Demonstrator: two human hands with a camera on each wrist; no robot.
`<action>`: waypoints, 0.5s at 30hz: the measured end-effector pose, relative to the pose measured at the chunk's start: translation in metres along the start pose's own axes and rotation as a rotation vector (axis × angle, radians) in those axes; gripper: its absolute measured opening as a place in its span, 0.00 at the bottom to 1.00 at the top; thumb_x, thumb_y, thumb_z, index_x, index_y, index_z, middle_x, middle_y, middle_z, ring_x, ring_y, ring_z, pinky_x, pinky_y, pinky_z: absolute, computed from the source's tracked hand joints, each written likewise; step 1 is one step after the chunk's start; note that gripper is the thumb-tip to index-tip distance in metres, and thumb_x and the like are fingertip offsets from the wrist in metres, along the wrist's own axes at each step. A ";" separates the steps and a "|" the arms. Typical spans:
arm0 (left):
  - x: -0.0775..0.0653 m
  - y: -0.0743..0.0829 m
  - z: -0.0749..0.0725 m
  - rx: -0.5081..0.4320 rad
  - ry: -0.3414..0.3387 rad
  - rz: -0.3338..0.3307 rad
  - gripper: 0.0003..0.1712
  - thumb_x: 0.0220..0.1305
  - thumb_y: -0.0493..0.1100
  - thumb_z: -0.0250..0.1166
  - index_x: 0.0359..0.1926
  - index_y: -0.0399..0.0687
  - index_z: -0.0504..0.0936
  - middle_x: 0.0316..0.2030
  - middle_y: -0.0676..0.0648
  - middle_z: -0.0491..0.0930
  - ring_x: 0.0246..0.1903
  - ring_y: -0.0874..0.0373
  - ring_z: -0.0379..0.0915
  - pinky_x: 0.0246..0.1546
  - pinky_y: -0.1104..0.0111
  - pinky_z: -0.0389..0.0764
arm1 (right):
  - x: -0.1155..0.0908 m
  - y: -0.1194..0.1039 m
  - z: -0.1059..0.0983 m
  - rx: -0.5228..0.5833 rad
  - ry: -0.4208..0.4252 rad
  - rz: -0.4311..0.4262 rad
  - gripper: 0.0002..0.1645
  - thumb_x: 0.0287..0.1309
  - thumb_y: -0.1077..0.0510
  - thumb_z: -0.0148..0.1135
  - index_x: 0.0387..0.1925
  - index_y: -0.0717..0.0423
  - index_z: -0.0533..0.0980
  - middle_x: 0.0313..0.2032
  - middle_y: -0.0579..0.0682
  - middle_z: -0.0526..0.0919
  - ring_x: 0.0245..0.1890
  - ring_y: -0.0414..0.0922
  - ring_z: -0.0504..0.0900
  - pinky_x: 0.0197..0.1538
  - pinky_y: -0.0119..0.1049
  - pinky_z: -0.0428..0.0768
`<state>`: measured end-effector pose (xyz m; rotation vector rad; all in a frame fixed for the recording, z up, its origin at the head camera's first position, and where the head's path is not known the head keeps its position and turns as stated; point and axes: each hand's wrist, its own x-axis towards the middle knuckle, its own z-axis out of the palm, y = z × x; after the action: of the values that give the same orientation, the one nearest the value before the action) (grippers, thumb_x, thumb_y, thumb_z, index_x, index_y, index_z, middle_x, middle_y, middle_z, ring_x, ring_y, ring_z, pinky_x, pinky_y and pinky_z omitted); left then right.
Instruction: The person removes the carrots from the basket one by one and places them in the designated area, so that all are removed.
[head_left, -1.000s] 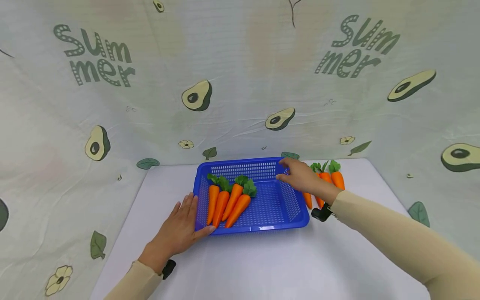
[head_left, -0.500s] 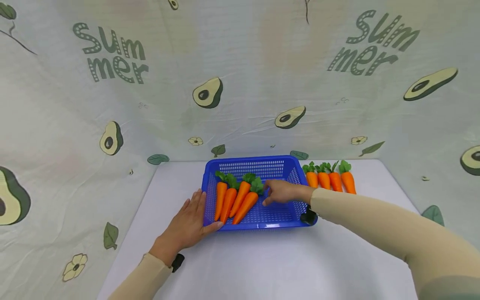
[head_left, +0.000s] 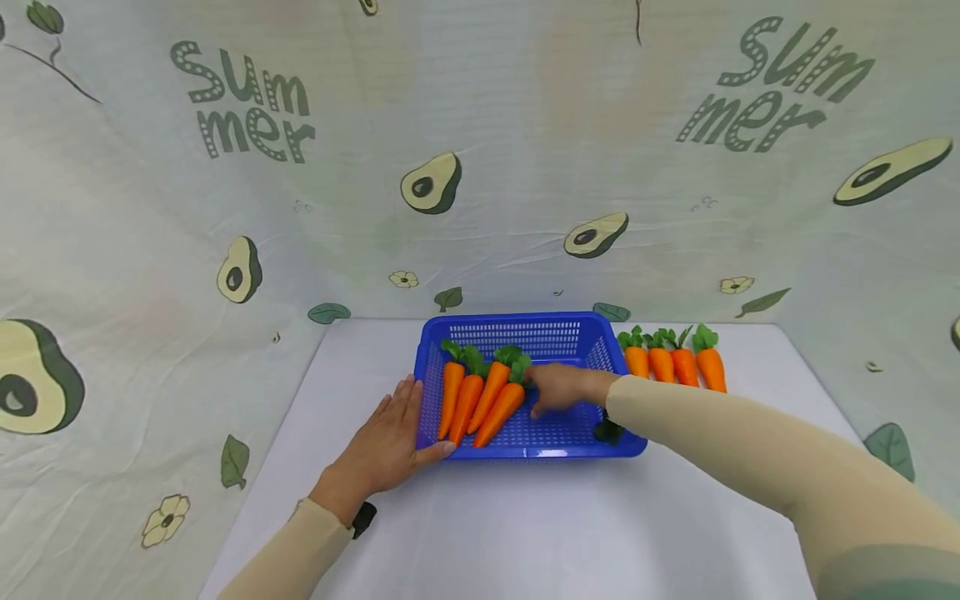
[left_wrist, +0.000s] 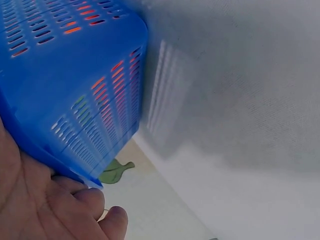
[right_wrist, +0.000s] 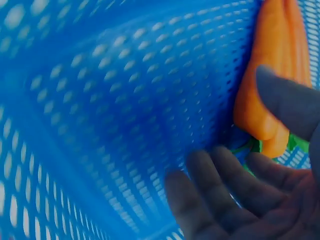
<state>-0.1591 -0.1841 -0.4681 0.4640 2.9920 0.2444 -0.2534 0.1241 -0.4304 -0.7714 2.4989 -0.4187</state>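
A blue plastic basket [head_left: 525, 452] with slotted walls stands on the white table. Inside its left half several orange carrots lie side by side, the rightmost carrot [head_left: 500, 415] nearest my right hand [head_left: 558, 387]. That hand reaches into the basket beside the green leaves, its thumb and fingers apart and holding nothing. In the right wrist view its thumb overlaps a carrot [right_wrist: 255, 107], with the fingers close to the leafy end. My left hand [head_left: 382, 442] rests along the basket's left rim, fingers straight and thumb at the front corner. The left wrist view shows the slotted wall [left_wrist: 95, 110] beside this hand.
To the right of the basket, several more carrots [head_left: 684, 367] lie in a row on the table [head_left: 480, 533], partly hidden by the right sleeve [head_left: 697, 425]. A cloth [head_left: 510, 167] printed with avocados and lettering hangs behind the table.
My right hand has moved left and down from the basket's right rim to the carrots' leaves inside. My left hand keeps its place on the rim. The head view has shifted slightly.
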 end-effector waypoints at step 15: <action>0.000 0.000 0.000 0.014 -0.010 -0.001 0.68 0.53 0.86 0.39 0.77 0.42 0.37 0.78 0.41 0.37 0.77 0.46 0.37 0.75 0.51 0.48 | 0.032 0.020 0.017 -0.279 0.164 -0.197 0.35 0.53 0.56 0.72 0.63 0.48 0.71 0.58 0.55 0.75 0.61 0.56 0.73 0.65 0.51 0.73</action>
<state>-0.1596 -0.1839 -0.4678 0.4632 2.9855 0.2210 -0.2760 0.1189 -0.4649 -1.1403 2.6788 -0.2076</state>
